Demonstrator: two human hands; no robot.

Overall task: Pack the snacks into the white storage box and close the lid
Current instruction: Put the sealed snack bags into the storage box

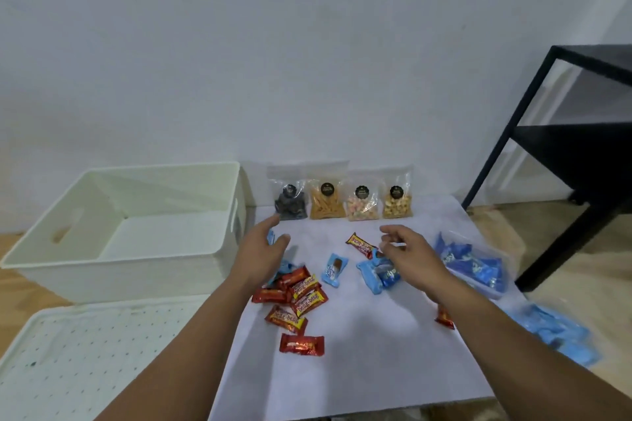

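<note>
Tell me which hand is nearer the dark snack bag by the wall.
Left. The left hand reaches just below the dark snack bag; the right hand hovers farther right, over blue wrappers.

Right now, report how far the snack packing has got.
Done: nothing; the white storage box shows only a bare floor. In hand: nothing; both hands, left and right, hover open over the wrapped snack bars. Left: all snacks, then the perforated white lid lying beside the box.
</note>
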